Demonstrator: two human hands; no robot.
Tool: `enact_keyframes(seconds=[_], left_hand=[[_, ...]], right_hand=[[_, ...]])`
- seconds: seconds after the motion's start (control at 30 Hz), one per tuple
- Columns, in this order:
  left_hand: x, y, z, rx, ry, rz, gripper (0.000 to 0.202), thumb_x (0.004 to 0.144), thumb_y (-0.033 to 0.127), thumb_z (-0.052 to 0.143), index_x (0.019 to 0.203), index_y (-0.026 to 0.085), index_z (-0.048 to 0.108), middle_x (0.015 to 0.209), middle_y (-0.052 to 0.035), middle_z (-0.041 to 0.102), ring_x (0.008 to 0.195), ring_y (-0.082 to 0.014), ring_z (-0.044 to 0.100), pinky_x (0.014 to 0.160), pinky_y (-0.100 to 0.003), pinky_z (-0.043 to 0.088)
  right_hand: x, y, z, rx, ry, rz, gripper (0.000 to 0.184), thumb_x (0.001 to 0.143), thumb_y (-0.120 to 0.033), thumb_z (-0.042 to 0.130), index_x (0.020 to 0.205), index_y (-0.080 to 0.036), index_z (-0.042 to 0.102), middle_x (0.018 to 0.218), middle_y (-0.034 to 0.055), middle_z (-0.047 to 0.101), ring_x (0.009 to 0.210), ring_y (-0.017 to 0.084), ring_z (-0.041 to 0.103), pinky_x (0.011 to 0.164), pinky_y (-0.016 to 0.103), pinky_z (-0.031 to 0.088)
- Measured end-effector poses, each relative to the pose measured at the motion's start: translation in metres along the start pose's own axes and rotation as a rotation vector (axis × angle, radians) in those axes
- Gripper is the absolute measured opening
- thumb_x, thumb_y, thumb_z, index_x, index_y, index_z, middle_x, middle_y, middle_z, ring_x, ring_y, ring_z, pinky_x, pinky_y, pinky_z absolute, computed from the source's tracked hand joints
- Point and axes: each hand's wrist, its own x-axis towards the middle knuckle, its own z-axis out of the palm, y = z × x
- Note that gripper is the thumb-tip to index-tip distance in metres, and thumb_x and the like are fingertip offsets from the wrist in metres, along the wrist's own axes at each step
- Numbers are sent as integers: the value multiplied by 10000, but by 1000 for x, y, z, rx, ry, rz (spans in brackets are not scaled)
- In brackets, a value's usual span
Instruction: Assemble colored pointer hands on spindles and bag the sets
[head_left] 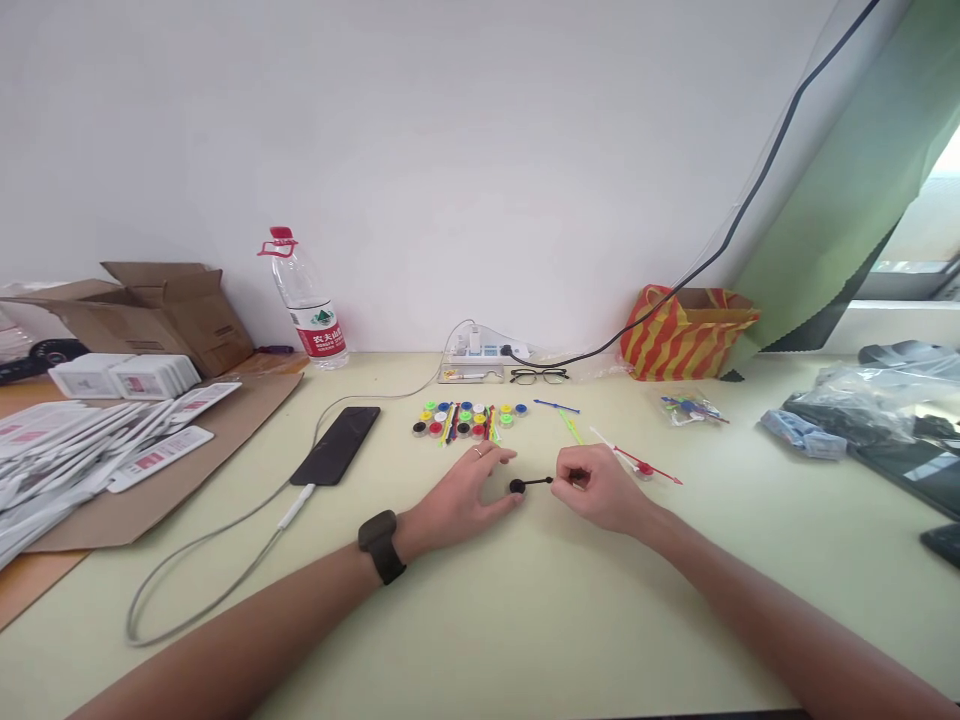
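A black plastic pointer (535, 482) with a round black disc (517, 487) at its left end is at the middle of the table. My right hand (604, 488) pinches its right end, and the curled fingers hide that tip. My left hand (474, 490) has thumb and fingers apart around the disc; the thumb tip is right by its edge, and I cannot tell if they touch. Beyond my right hand lie a red pointer (660, 470) on a round base and a white pointer (604, 438). Coloured discs (466, 418) and thin sticks (491, 422) lie in rows farther back.
A phone (337, 445) on a white cable lies left, near a water bottle (319, 320) and white cards (67, 450). Glasses (540, 376) and a power strip (487, 345) are by the wall. A striped bag (686, 335) and plastic packet (690, 408) stand right.
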Motion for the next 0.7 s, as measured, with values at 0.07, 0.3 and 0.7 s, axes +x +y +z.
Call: enact_keyframes(seconds=[0.07, 0.3, 0.7], left_hand=[[1, 3, -1, -26, -25, 41, 230, 964, 384, 650, 1145, 242, 665, 1178, -76, 641, 1087, -240, 607, 949, -377, 504], [2, 3, -2, -118, 12, -39, 152, 935, 340, 667, 1015, 211, 652, 932, -33, 667, 856, -190, 599, 752, -316, 486], [4, 16, -5, -520, -88, -34, 266, 952, 338, 699, 1165, 180, 714, 1144, -107, 739, 1076, -244, 692, 991, -391, 549]], right_hand=[[-1, -1, -1, 56, 22, 7, 263, 757, -95, 567, 581, -204, 405, 562, -45, 449, 549, 108, 386, 527, 270, 284], [-2, -8, 0, 299, -96, 38, 187, 870, -203, 583, 683, -197, 571, 678, 0, 562, 626, 136, 467, 567, 273, 357], [-8, -20, 15, 98, -151, -165, 158, 957, -178, 524, 807, -219, 551, 810, 25, 589, 709, 161, 527, 628, 296, 422]])
